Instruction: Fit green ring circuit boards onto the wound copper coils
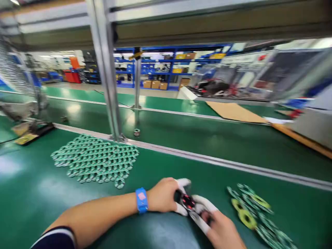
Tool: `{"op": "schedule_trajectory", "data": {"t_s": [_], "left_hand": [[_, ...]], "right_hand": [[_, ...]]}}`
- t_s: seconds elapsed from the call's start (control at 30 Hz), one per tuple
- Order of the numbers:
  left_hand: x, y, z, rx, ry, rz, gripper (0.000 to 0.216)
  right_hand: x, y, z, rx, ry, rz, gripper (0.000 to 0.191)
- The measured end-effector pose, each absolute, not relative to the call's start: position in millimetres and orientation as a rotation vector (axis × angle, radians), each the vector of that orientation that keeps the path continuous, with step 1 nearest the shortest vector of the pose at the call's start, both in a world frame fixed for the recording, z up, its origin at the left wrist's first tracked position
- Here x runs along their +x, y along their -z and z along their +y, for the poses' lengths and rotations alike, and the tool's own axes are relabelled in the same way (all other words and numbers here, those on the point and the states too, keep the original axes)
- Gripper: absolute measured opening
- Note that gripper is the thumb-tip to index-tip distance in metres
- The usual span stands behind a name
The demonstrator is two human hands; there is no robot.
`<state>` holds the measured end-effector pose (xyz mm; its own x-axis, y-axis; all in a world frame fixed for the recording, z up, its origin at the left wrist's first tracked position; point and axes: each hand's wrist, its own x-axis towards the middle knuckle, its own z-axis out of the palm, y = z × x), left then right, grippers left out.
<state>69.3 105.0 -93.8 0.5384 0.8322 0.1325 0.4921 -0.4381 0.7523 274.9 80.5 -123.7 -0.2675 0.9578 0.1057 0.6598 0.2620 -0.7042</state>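
My left hand (164, 195), with white finger covers and a blue wristband (141, 200), is closed on a small dark round part with red spots (188, 202). Right beside it, my right hand (220, 221), also in white finger covers, has its fingers pinched together. Motion smears what lies between those fingers; a greyish, shiny piece shows there. To the left, many small green-and-white ring parts (100, 159) lie in close rows on the green table (160, 166). Strips of similar green rings and yellow-green discs (247, 218) lie loosely to the right of my right hand.
A metal rail (207, 159) runs across the table behind my hands, with an upright metal post (107, 76) at left. Beyond it stands one small ring part (136, 132). A cardboard sheet (236, 112) lies at the back right. A dark tray (38, 133) sits far left.
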Motion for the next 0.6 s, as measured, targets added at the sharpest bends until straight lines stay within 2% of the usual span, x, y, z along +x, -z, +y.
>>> {"op": "schedule_trajectory", "data": {"t_s": [0.13,0.23,0.3,0.4,0.47,0.53,0.6], "left_hand": [[69.3,93.9,101.8,1.966,-0.67,1.062,0.078],[68.8,91.0,99.7,1.941,-0.618,1.027,0.075],[70.0,88.4,97.9,1.983,-0.599,1.057,0.084],[75.1,86.4,96.5,2.041,-0.544,1.203,0.108],[78.5,86.9,96.9,2.024,-0.503,1.277,0.109],[80.0,88.3,97.9,2.02,-0.514,1.268,0.095],[79.8,89.4,98.5,2.042,-0.553,1.213,0.084]], "right_hand": [[263.3,106.3,79.0,-1.52,-0.785,-2.005,0.036],[263.1,100.8,78.8,-1.506,-0.863,-2.007,0.028],[267.8,101.5,81.7,-1.478,-0.98,-2.014,0.02],[277.1,104.6,89.6,-1.456,-1.089,-1.965,0.017],[281.0,104.6,93.3,-1.422,-1.065,-1.893,0.029],[280.7,101.6,94.2,-1.315,-1.023,-1.855,0.056],[276.4,97.0,93.2,-1.177,-0.948,-1.898,0.065]]}}
